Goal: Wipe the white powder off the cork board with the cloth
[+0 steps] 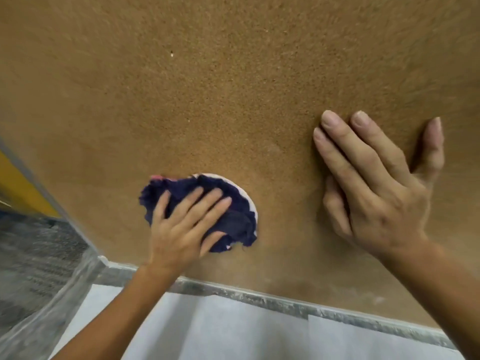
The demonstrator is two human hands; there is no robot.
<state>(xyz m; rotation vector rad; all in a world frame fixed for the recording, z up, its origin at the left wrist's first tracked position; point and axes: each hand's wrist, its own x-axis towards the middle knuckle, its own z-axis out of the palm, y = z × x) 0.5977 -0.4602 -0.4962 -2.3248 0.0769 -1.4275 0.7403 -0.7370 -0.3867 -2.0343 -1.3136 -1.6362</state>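
A large brown cork board (233, 87) fills most of the view. Low on it lies a bunched dark blue cloth (233, 219), and a curved white ridge of powder (250, 201) shows along the cloth's right edge. My left hand (181, 227) presses flat on the cloth with straight, spread fingers. My right hand (374, 185) lies flat on the bare cork to the right, fingers straight and apart from the cloth. Faint pale smears (275, 149) mark the cork between the two hands.
A grey metal frame (285, 302) edges the board's bottom and left side. Below it is a white surface (220, 333). At the left are clear plastic sheeting (39, 294) and a yellow surface (23, 188). A small pale speck (172, 54) sits high on the cork.
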